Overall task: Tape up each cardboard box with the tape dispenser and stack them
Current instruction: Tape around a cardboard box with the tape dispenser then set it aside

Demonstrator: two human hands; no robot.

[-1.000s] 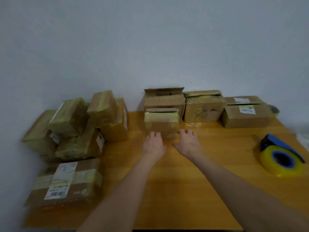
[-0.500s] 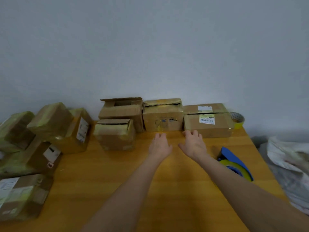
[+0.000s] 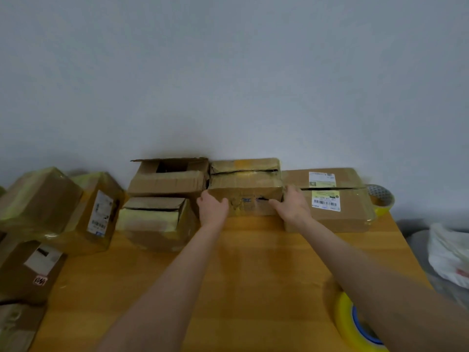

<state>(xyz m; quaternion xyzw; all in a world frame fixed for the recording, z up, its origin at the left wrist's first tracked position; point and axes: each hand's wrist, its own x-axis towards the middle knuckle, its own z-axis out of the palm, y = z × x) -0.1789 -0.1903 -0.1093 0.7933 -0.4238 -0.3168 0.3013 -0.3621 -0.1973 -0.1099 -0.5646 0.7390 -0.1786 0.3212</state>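
1. Your left hand and right hand grip the middle box by its two ends, thumbs on its front face.
2. It sits on the table in a back row of three, between the open box and the labelled box. A fourth box stands before the open one.
3. At least four taped boxes are piled at the left.
4. There are two tape rolls: the tape dispenser under your right forearm and a spare roll at the back right corner.

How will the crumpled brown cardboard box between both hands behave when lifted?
The crumpled brown cardboard box likely flexes: creased walls, gaping top flaps. Low and wide, held by left hand and right hand, it probably won't tip.
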